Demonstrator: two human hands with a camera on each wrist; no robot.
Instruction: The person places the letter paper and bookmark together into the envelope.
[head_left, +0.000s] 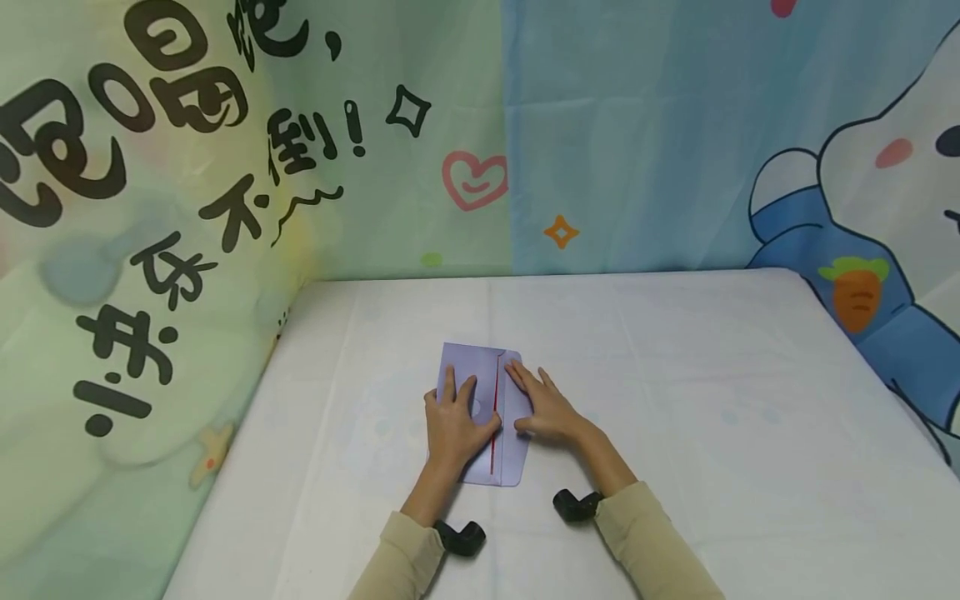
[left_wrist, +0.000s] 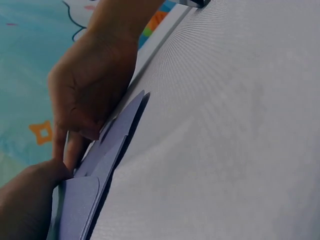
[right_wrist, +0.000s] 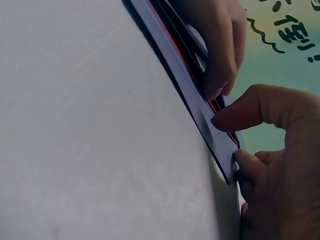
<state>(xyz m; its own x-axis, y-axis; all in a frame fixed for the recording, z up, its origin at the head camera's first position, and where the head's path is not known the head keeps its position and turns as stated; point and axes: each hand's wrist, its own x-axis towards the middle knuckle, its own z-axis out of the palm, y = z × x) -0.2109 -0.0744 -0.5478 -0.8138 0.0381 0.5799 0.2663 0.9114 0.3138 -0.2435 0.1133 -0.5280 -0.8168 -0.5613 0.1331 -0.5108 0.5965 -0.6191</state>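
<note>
A lavender paper envelope (head_left: 480, 477) lies on the white-covered table, its rounded flap (head_left: 514, 457) folded out to the right. Along the opening shows a thin red edge (head_left: 492, 458) of something inside; the rest of it is hidden. Spread over the envelope's body, my left hand (head_left: 457, 425) presses it, the thumb by the opening. My right hand (head_left: 551, 407) touches the flap from the right with extended fingers, thumb set apart nearer me. In the right wrist view, the right thumb (right_wrist: 245, 112) bends over the flap and other fingertips meet its end.
A white cloth (head_left: 675, 375) covers the table. Printed curtains (head_left: 637, 133) hang behind it and along the left side. Each wrist wears a black camera mount, the left one (head_left: 462, 540) and the right one (head_left: 576, 505) close above the table.
</note>
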